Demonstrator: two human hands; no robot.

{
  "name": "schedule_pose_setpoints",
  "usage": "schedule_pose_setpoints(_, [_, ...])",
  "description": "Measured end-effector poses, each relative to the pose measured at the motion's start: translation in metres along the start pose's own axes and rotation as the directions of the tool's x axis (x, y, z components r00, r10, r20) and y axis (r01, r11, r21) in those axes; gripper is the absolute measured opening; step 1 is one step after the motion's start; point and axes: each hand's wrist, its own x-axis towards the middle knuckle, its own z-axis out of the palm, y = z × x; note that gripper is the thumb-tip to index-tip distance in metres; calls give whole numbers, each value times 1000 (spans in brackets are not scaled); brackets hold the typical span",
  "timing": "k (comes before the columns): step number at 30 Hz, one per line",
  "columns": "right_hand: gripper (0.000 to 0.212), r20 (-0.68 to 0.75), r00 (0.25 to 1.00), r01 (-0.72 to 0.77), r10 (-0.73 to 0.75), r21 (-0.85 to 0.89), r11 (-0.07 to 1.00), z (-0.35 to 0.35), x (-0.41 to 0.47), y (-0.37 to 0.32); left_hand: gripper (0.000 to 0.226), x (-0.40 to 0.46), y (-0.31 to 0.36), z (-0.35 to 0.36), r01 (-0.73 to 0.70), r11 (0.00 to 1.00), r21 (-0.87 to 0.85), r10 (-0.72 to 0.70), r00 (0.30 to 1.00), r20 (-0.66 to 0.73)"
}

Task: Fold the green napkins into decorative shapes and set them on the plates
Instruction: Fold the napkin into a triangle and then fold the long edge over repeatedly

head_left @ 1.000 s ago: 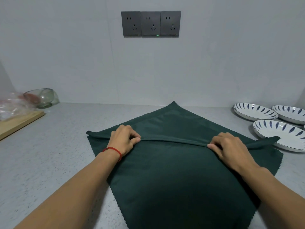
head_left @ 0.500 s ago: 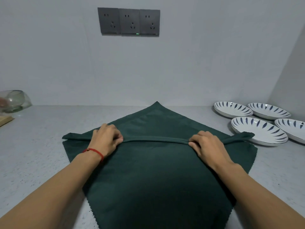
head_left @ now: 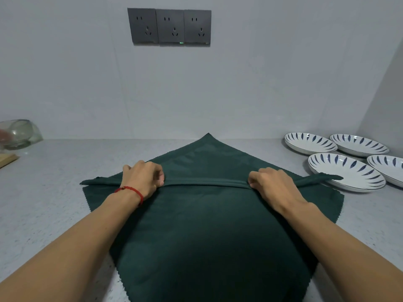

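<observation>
Countertop (speckled grey): napkin, plates

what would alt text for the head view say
Two hands, left hand and right hand, pinch a narrow pleat across a green napkin spread on a grey counter. Four blue-patterned plates sit at right.

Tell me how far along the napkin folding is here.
Early. Done: one napkin lies spread like a diamond on the counter. In hand: the left hand and right hand pinch a narrow pleat across its middle. Left: finishing the shape; all four plates hold no napkin.
</observation>
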Motion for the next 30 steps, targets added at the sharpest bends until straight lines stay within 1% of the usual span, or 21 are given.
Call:
schedule_pose_setpoints(2, [15,-8,999,46,-46,-50,998,3,-1,1,11,-2,-2,1,-14,1000,13,14,1000,-6])
schedule_pose_setpoints(5, [17,6,996,85,-84,-18,996,5,-3,5,10,-5,-6,1,-64,998,-2,64,998,11])
schedule_pose_setpoints(8, [17,18,1000,13,-15,88,996,7,0,5,12,-3,-5,1,-81,996,-25,81,997,13])
schedule_pose_setpoints(11, [15,59,996,-74,68,126,989,6,8,3,7,6,-2,-1,-64,998,26,63,997,52])
schedule_pose_setpoints(13, [11,79,995,-75,67,107,991,4,12,1,8,12,-1,-2,-42,998,51,36,993,113])
schedule_pose_setpoints(15, [8,84,996,-40,33,87,995,2,10,0,5,15,-1,-2,-21,999,41,15,990,139])
schedule_pose_setpoints(16, [7,80,997,-19,12,84,996,1,9,0,2,16,-1,-2,-20,999,36,15,991,136])
schedule_pose_setpoints(20, [11,80,996,33,-34,6,999,-3,5,-1,13,15,-5,3,-44,999,14,43,995,86])
schedule_pose_setpoints(23, [18,91,994,63,-57,-65,996,-2,6,1,12,14,-9,5,-106,994,33,103,992,78])
schedule_pose_setpoints(25, [23,93,992,92,-86,-61,994,-1,6,4,10,11,-12,4,-185,982,47,182,981,62])
schedule_pose_setpoints(27, [24,108,990,100,-96,-29,995,-1,7,6,9,9,-17,5,-257,965,58,255,966,35])
schedule_pose_setpoints(28, [22,115,990,82,-81,-5,997,-1,8,7,8,9,-19,6,-274,961,24,273,961,35])
schedule_pose_setpoints(30, [15,96,995,20,-26,64,998,0,13,9,3,8,-23,7,-260,960,-107,267,963,48])
